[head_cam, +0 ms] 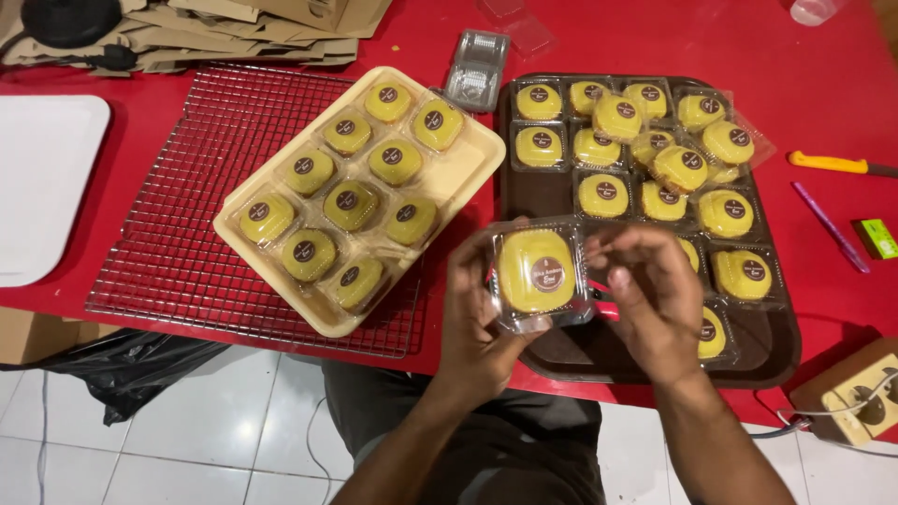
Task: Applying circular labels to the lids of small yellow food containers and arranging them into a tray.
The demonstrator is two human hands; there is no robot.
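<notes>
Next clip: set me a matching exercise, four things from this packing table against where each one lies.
Things:
1. cream tray
2. brown tray
3. wire cooling rack
4. clear box with a yellow cake

Places:
A. flat on the red table, under the cream tray
B. held between the left hand and right hand
C. on the rack, left of the brown tray
D. right of the cream tray, partly under the hands

Pairs: 1-C, 2-D, 3-A, 4-B

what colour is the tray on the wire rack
Pale cream-yellow tray, seen in the head view.
</notes>
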